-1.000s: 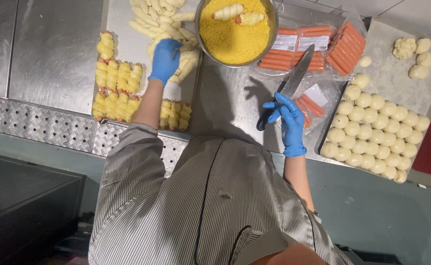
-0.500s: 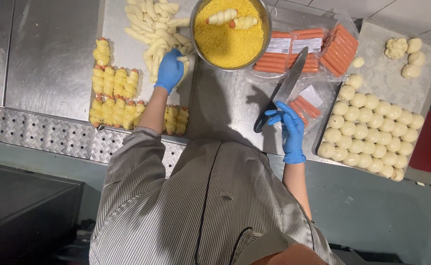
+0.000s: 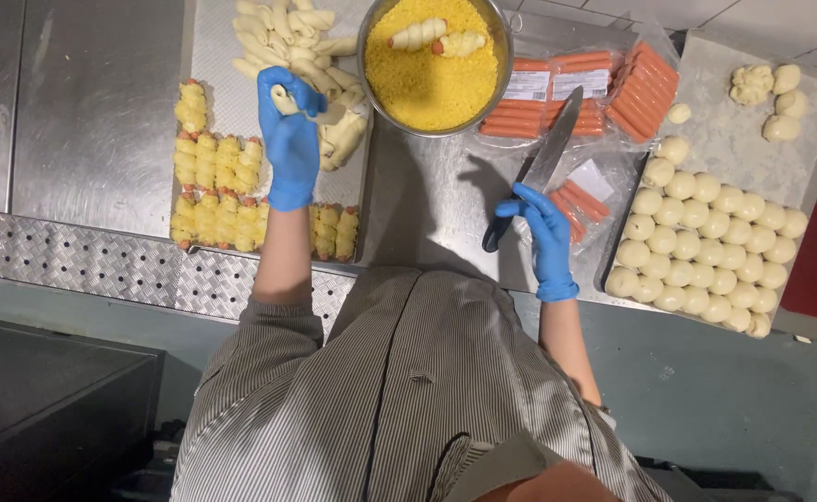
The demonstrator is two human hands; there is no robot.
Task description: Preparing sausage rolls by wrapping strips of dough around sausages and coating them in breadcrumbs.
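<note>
Two gloved hands: the left hand (image 3: 289, 139) pinches a dough-wrapped sausage (image 3: 308, 110) on the tray's (image 3: 211, 56) far edge; the right hand (image 3: 544, 232) grips a knife (image 3: 537, 172), its handle half hidden.

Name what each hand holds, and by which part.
Left hand grips a pale dough-wrapped sausage near one end; right hand holds a black-handled knife by its handle.

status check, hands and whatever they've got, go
Left hand gripping a dough-wrapped sausage above the tray. Right hand holding the knife on the steel counter. Nothing between them.
</note>
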